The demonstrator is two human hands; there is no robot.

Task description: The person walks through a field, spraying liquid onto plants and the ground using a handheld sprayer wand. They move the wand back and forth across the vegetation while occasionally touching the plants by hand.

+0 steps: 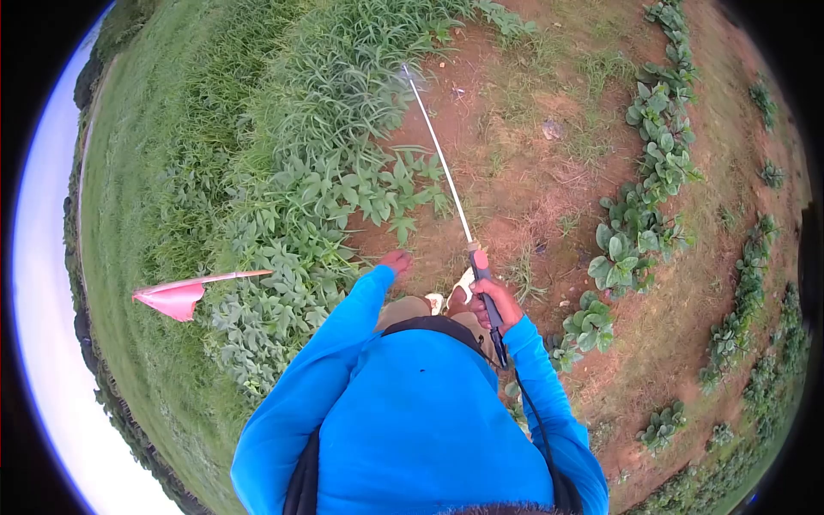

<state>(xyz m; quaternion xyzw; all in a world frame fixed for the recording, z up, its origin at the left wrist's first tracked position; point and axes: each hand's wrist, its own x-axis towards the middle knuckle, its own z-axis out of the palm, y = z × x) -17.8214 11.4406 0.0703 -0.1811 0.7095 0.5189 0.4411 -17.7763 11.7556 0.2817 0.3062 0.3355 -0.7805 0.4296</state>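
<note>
My right hand (498, 302) is wrapped round the dark handle (482, 273) of a spray wand, in front of my waist. The wand's long pale tube (442, 163) points forward and slightly left. Its tip (406, 69) is above the edge of the grassy weeds (360, 86), with a faint whitish haze around it. A black hose (534, 412) runs from the handle back along my right sleeve. My left hand (396, 261) hangs at my left side near broad-leaved plants (378, 193). It holds nothing, and its fingers look loosely extended, though small in view.
A pink flag (176, 299) on a thin stick stands among the plants at left. Rows of leafy crop plants (648, 210) grow on reddish soil (541, 189) to the right. My light shoes (436, 302) are on the ground below. Dense grass (172, 129) covers the left.
</note>
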